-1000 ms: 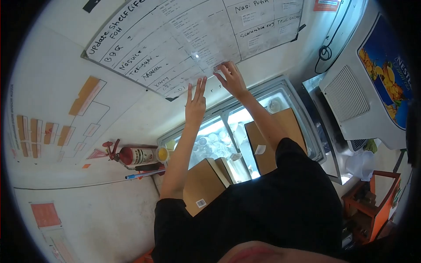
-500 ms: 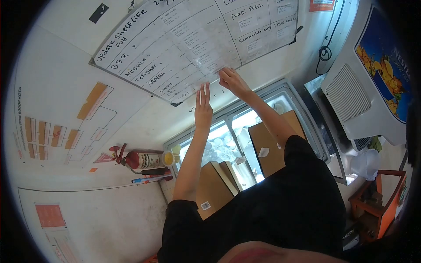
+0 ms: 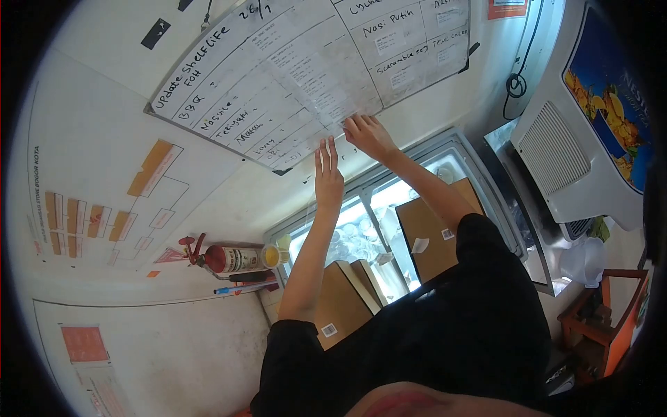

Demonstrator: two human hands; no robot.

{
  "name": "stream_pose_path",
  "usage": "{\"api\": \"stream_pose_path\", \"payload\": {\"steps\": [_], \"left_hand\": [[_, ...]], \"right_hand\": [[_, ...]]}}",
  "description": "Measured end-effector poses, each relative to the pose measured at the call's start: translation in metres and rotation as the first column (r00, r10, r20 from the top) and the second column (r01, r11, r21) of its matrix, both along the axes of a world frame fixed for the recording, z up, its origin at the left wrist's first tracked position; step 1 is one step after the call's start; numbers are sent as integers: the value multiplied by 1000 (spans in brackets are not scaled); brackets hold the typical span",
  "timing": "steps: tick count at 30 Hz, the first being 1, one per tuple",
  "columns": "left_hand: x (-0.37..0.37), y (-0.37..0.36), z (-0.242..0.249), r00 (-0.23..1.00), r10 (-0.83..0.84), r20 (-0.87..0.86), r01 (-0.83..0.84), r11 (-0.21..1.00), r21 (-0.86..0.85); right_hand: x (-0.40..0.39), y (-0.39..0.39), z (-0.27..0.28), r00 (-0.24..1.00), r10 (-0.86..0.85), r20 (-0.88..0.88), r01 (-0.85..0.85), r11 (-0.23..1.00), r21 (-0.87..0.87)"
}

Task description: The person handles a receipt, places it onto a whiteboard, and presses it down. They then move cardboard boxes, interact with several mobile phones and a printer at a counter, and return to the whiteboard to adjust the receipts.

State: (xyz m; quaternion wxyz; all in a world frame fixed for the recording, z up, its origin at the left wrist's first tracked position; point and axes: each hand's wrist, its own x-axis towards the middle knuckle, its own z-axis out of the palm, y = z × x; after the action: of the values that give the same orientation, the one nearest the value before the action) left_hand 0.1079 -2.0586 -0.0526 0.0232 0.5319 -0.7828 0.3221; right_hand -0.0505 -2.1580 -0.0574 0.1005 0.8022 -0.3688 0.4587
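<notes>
A whiteboard (image 3: 229, 125) with handwritten rows and printed paper labels (image 3: 316, 87) hangs on the wall above me. My left hand (image 3: 329, 179) is raised to its lower edge, fingers stretched out and fingertips at the board. Just to the right, my right hand (image 3: 369, 137) is at the same edge below the labels, its fingers bent and close together. Whatever may be between those fingers is hidden. A thin clear strip shows faintly beside my left wrist.
Below my arms is a lit glass-topped chest (image 3: 455, 149) holding clear cups, with cardboard boxes (image 3: 434, 240) on it. A fire extinguisher (image 3: 236, 259) and a cup of yellow contents (image 3: 272, 256) are at left. A white machine (image 3: 556, 156) stands at right.
The view has shifted slightly. Both hands stay at the board's lower edge; my right hand's fingers have changed from a tight pinch to a looser bend, and my left fingers are slightly more spread.
</notes>
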Motion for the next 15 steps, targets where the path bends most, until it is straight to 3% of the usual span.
{"api": "stream_pose_path", "payload": {"steps": [2,6,9,11,12,14,15], "left_hand": [[-1,-3,-2,998,18,53,-16,999,-37],[-3,0,0,982,86,167,-82,996,-30],[-1,1,2,974,77,211,-60,994,-88],[-2,0,2,969,101,224,-86,993,-76],[-5,1,3,964,118,237,-108,993,-58],[-9,1,7,961,122,248,-118,992,-34],[-10,1,8,957,122,263,-124,992,-9]], "right_hand": [[7,1,-5,972,-111,-205,126,990,61],[14,5,-2,908,-205,-366,245,967,67],[5,-2,1,944,-141,-299,168,983,67],[-8,-12,-2,986,134,-102,-123,987,106],[-13,-10,2,985,136,-106,-125,987,105],[-24,-7,9,965,248,90,-252,967,39],[-31,-9,8,966,246,82,-249,968,39]]}}
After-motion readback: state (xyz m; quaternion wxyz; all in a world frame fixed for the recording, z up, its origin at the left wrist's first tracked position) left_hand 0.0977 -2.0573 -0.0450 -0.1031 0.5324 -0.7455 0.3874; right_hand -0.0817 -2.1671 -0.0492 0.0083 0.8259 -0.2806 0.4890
